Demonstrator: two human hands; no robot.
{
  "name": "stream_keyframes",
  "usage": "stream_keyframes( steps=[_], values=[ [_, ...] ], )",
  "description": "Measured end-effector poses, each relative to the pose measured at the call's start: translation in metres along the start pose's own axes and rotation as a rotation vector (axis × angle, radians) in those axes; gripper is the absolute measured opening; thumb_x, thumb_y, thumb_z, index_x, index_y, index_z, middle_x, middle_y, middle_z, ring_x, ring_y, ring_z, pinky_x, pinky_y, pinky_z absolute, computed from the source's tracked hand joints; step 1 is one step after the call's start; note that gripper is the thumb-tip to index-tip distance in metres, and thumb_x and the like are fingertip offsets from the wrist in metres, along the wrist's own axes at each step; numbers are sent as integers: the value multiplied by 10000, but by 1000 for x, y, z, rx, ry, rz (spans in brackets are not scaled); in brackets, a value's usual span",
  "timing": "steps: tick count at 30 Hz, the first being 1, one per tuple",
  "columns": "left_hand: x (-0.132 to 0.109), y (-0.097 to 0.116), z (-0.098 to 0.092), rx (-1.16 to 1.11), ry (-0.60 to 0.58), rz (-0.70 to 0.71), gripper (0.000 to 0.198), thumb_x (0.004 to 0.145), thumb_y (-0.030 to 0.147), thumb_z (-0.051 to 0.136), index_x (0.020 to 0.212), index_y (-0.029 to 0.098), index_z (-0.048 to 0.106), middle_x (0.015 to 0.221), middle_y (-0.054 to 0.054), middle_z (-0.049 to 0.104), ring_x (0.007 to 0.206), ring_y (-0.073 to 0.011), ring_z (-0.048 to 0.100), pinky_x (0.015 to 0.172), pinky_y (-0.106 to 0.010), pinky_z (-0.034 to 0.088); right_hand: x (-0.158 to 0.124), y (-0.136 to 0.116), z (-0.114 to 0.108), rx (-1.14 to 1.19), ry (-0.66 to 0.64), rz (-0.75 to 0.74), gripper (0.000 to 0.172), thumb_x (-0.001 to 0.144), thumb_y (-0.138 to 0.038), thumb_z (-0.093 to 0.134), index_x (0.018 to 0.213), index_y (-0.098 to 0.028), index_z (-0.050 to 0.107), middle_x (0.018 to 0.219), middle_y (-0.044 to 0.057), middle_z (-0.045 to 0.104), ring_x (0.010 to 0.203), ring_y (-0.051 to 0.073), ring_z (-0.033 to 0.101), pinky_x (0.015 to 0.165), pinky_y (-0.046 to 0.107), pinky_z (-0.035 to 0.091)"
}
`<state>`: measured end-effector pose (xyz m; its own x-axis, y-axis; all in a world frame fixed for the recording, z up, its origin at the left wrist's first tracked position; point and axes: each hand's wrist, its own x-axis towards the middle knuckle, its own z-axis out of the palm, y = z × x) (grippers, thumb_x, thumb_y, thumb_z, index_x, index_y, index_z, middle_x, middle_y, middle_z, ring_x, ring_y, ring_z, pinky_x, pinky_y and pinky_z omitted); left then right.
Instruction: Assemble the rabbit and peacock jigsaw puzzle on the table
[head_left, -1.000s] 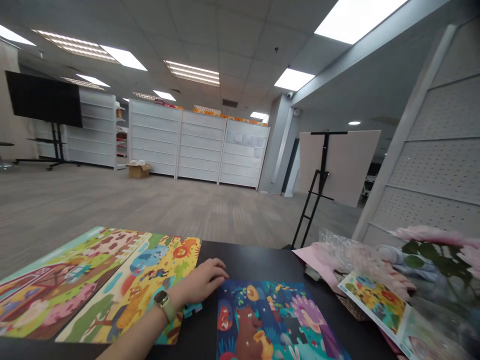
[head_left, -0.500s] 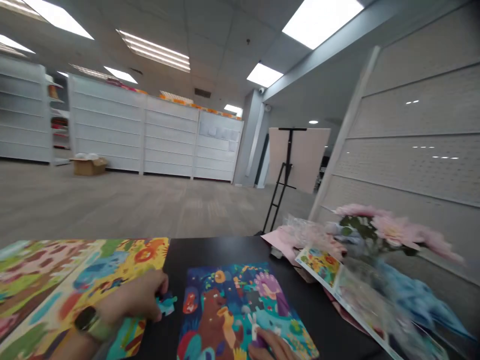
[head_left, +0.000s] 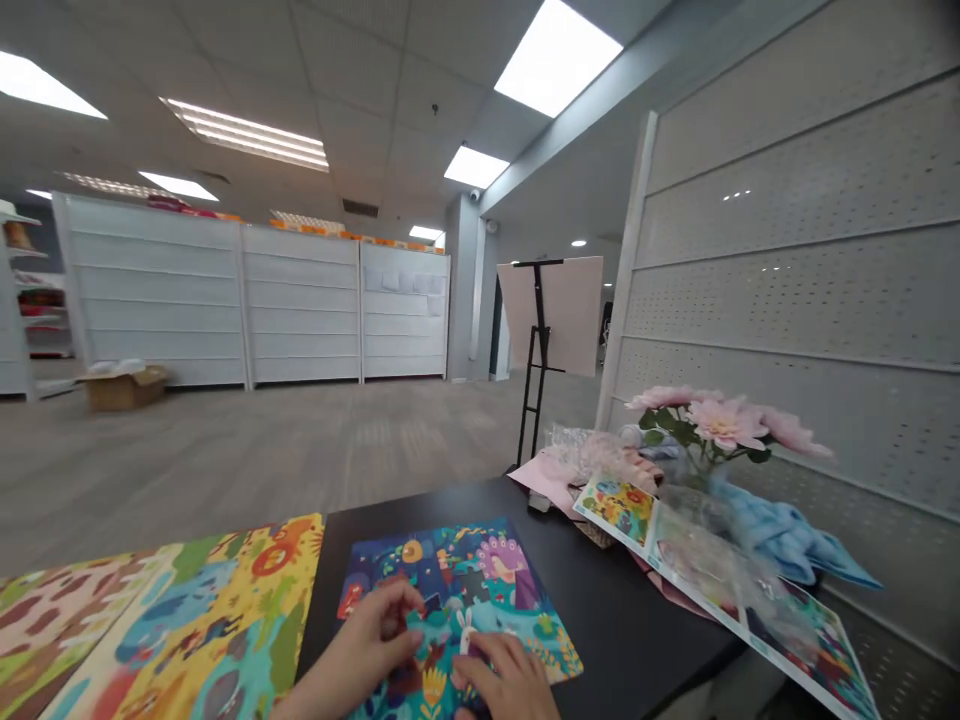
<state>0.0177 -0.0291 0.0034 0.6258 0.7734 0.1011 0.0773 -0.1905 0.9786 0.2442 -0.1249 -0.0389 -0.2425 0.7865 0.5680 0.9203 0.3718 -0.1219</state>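
Your black tabletop (head_left: 637,585) carries a forest-animal jigsaw puzzle (head_left: 450,565) near its near edge. Two bright animal puzzle boards (head_left: 214,620) lie side by side to the left. At the far right you have pink paper (head_left: 536,480) beneath crinkled clear plastic (head_left: 581,445), and a large printed puzzle sheet (head_left: 720,585) slanting past the right edge.

No legible lettering in this view: sheets of paper (head_left: 397,282) on white shelving units (head_left: 300,310) are too small and blurred to read, and neither the animal jigsaw puzzle (head_left: 487,570) on the black counter (head_left: 637,610) nor the illustrated leaflet (head_left: 615,510) beside it shows words that can be made out.
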Motion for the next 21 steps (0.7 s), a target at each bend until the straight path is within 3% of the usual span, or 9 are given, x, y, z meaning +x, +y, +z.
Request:
stream_keyframes(
  steps=[2,6,9,14,17,21],
  values=[
    [3,-8,3,-60,3,-16,441,729,536,780,907,236,510,738,54,543,603,-136,578,571,-242,416,4,1,-2,103,49,-7,286,807,-289,735,1085,-344,697,1086,-48,785,974,189,740,838,228,555],
    [9,-23,3,-132,-4,-31,592,636,662,832,875,240,492,703,61,536,517,-108,555,524,-233,413,6,-8,-13,324,81,206,216,826,-115,577,954,-255,682,914,-21,771,870,150,731,809,196,542],
    [11,-35,5,-178,-29,-37,609,632,687,832,874,245,490,677,82,488,462,-69,476,476,-210,380,7,-19,-23,426,7,311,179,854,-152,551,941,-248,675,901,-16,765,840,151,729,780,204,540],
    [10,-44,13,-197,-6,-68,638,580,697,858,855,242,505,676,82,471,458,-66,459,453,-207,390,7,-31,-35,477,-28,403,157,864,-207,601,978,-276,684,967,-27,765,927,164,716,865,228,507],
    [5,-38,20,-188,-22,-69,603,635,674,841,830,243,467,683,69,509,482,-94,522,457,-211,399,8,-30,-33,615,-13,441,153,867,-251,617,1012,-262,667,961,-10,778,934,185,721,867,252,501],
    [-4,-23,30,-135,-70,28,568,715,613,822,751,230,405,657,61,519,562,-115,572,530,-211,408,12,-26,-23,802,-2,470,119,858,-270,612,971,-232,617,821,4,760,793,190,713,755,257,493]
  ],
)
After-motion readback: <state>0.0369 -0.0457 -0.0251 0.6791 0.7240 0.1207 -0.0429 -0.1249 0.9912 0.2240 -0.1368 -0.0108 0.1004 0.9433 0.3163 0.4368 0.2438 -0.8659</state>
